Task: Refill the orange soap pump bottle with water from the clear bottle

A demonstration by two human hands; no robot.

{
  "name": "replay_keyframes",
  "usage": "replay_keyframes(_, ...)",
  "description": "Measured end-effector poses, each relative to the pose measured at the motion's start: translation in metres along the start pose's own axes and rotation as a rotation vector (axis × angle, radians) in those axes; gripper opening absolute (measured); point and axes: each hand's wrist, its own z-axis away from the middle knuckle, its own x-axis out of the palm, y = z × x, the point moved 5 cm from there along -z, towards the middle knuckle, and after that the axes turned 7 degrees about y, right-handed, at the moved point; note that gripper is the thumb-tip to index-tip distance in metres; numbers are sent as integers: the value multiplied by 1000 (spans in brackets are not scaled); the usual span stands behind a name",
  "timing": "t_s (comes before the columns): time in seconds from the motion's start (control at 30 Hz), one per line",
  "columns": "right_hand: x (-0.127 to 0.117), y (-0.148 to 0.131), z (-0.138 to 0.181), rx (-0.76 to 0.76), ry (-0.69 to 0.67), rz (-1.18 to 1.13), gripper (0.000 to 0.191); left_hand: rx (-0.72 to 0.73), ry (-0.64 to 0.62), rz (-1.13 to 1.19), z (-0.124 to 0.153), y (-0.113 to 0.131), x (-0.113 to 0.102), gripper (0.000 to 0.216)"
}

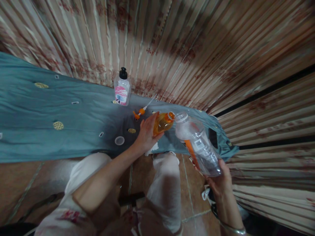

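My left hand (147, 132) is closed around an orange see-through bottle (162, 124), tilted with its uncapped neck toward the right. My right hand (220, 178) grips the base end of a large clear plastic bottle (199, 144) with an orange label. The large bottle leans up and to the left, so the two mouths are close together; I cannot tell whether they touch. An orange pump dispenser top (139, 113) with a thin clear tube lies on the cloth just beyond my left hand. Nearer to me rests a small round whitish cap (119, 140).
A clear bottle with a black top and pink label (122, 88) stands at the back by the pleated curtain (157, 46). Green-blue patterned cloth (81, 114) covers the narrow surface. A dark flat object (213, 137) lies behind the large bottle. Tiled floor (189, 186) shows below.
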Motion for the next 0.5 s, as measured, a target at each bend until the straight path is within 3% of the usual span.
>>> replay_keyframes(0.3, 5, -16, -5, -39, -10, -15, 37, -21, -11, -31, 0, -1, 1, 81)
replay_keyframes(0.5, 6, -20, -12, -44, -20, -11, 37, -17, 1, -6, 0, -5, 0, 81)
